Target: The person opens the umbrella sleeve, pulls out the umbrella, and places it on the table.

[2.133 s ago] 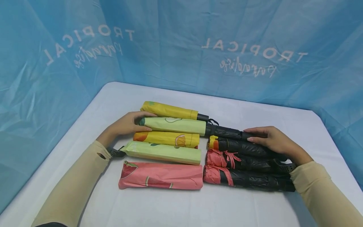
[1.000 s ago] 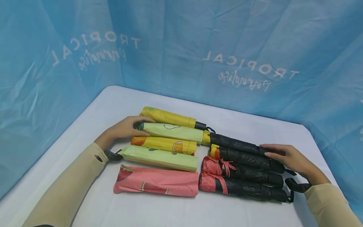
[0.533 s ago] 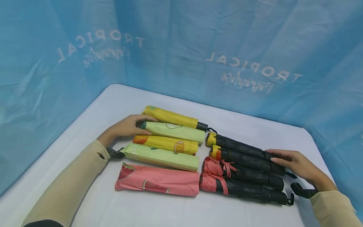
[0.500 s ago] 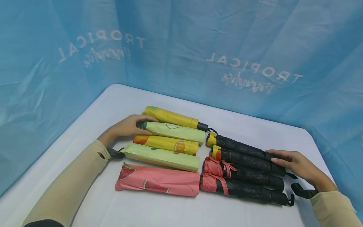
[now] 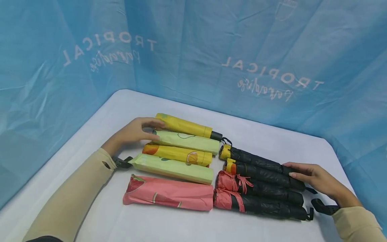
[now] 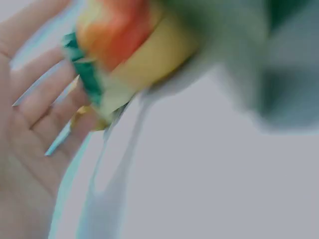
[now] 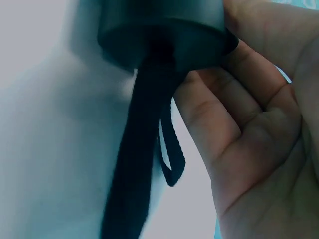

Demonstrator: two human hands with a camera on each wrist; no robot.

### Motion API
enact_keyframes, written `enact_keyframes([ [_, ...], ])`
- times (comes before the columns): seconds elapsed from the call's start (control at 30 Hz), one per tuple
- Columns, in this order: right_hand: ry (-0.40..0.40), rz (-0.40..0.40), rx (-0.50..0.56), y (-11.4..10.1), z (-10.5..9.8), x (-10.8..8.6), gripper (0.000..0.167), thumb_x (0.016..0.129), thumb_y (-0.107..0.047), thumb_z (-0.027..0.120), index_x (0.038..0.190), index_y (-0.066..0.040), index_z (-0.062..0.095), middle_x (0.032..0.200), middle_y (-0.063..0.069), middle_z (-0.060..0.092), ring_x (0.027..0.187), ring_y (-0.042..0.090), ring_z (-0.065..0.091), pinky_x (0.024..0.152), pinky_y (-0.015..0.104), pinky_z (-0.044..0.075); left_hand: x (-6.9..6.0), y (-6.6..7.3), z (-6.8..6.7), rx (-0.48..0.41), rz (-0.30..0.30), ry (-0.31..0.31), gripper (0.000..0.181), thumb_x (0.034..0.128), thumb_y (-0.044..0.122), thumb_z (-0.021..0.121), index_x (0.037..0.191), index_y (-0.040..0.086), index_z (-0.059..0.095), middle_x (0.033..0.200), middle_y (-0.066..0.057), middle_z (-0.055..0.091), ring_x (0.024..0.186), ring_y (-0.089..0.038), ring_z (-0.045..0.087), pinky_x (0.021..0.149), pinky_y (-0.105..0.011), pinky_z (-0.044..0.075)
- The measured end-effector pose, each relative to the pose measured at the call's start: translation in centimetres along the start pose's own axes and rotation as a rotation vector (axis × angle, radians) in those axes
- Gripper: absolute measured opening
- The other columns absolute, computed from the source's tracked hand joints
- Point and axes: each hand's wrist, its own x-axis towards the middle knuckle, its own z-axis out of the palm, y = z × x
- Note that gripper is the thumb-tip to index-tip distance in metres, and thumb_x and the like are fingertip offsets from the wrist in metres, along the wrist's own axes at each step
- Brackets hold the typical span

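Observation:
In the head view my left hand point(image 5: 136, 130) is at the left end of a light green umbrella sleeve point(image 5: 196, 143) with a pear-like outline, its fingers loose around that end. The left wrist view shows the same hand point(image 6: 37, 114) with spread fingers beside green and yellow-orange sleeve ends, partly blurred. At the right, my right hand point(image 5: 317, 178) holds the handle end of a folded black umbrella point(image 5: 255, 158) with yellow trim between thumb and fingers. This umbrella lies apart from the sleeve. A black handle end point(image 7: 164, 37) with a wrist strap point(image 7: 132, 159) fills the right wrist view.
Near the sleeve lie a yellow umbrella in its sleeve point(image 5: 184, 125), a yellow orange-print sleeve point(image 5: 178, 153), another green sleeve point(image 5: 175, 168) and a pink watermelon sleeve point(image 5: 169, 193). Below the held umbrella are further black umbrellas point(image 5: 269, 205). Blue curtains point(image 5: 193, 60) border the white table point(image 5: 151, 228).
My right hand has drawn the black umbrella rightward out of the light green sleeve, baring its yellow trim. My left hand has loosened and lifted slightly from the sleeve's end.

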Motion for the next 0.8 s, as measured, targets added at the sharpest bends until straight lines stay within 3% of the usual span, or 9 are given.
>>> enact_keyframes([
  [0.17,-0.111,-0.007,-0.04,-1.6,-2.4,1.2,0.043,0.103,-0.029,0.063,0.141,-0.008,0.061,0.139,0.019,0.06,0.115,-0.01,0.056,0.087,0.028,0.056,0.1,0.0,-1.7,0.013,-0.02,0.265,0.037,0.0946,0.034,0.076,0.127,0.016,0.071,0.12,-0.003,0.071,0.109,-0.017,0.063,0.096,-0.035,0.05],
  [0.27,-0.104,-0.038,-0.153,-4.2,-3.5,3.9,0.04,0.101,-0.034,0.066,0.134,-0.009,0.067,0.131,0.013,0.067,0.111,0.008,0.066,0.084,0.034,0.058,0.6,-1.3,-2.3,0.004,-0.051,0.331,0.043,0.0949,0.037,0.075,0.13,0.014,0.068,0.125,-0.003,0.069,0.116,-0.019,0.061,0.099,-0.033,0.05],
  [0.33,-0.059,-0.073,-0.215,-6.6,-3.4,6.3,0.04,0.1,-0.039,0.067,0.13,-0.012,0.071,0.127,0.01,0.07,0.11,0.019,0.069,0.085,0.039,0.058,1.0,-2.0,-2.5,-0.023,-0.059,0.332,0.046,0.0955,0.033,0.075,0.134,0.01,0.065,0.131,-0.007,0.066,0.122,-0.023,0.06,0.103,-0.037,0.049],
  [0.43,-0.015,-0.135,-0.253,-10.3,-1.4,10.4,0.042,0.098,-0.042,0.068,0.129,-0.014,0.072,0.126,0.007,0.07,0.113,0.026,0.068,0.089,0.048,0.057,1.6,-2.8,-2.3,-0.087,-0.073,0.318,0.051,0.0965,0.028,0.074,0.14,0.006,0.059,0.14,-0.012,0.06,0.131,-0.033,0.055,0.109,-0.045,0.044],
  [0.53,-0.069,-0.2,-0.236,-13.4,1.4,14.1,0.044,0.098,-0.04,0.069,0.134,-0.014,0.068,0.129,0.008,0.069,0.114,0.025,0.067,0.091,0.049,0.056,2.0,-3.5,-1.7,-0.142,-0.09,0.277,0.054,0.0965,0.026,0.074,0.144,0.008,0.057,0.146,-0.011,0.057,0.136,-0.034,0.05,0.113,-0.048,0.04],
  [0.6,-0.117,-0.225,-0.215,-14.9,3.2,16.2,0.049,0.099,-0.039,0.069,0.141,-0.014,0.063,0.134,0.011,0.066,0.114,0.024,0.067,0.09,0.047,0.057,2.4,-4.7,-1.3,-0.17,-0.094,0.235,0.056,0.0946,0.031,0.076,0.145,0.015,0.057,0.146,-0.005,0.057,0.137,-0.029,0.05,0.115,-0.046,0.038],
  [0.7,-0.156,-0.241,-0.19,-16.4,5.4,18.3,0.056,0.099,-0.036,0.07,0.147,-0.011,0.056,0.137,0.018,0.062,0.111,0.026,0.068,0.087,0.045,0.058,2.9,-4.6,-0.6,-0.18,-0.076,0.155,0.058,0.0921,0.032,0.079,0.144,0.019,0.058,0.144,-0.001,0.059,0.137,-0.023,0.05,0.116,-0.044,0.036],
  [0.8,-0.14,-0.236,-0.201,-17.0,6.6,19.2,0.057,0.098,-0.034,0.071,0.147,-0.009,0.055,0.139,0.018,0.061,0.118,0.03,0.065,0.094,0.049,0.055,3.6,-4.1,0.1,-0.177,-0.034,0.09,0.059,0.0903,0.029,0.081,0.144,0.018,0.059,0.143,0.0,0.06,0.136,-0.019,0.05,0.116,-0.043,0.035],
])
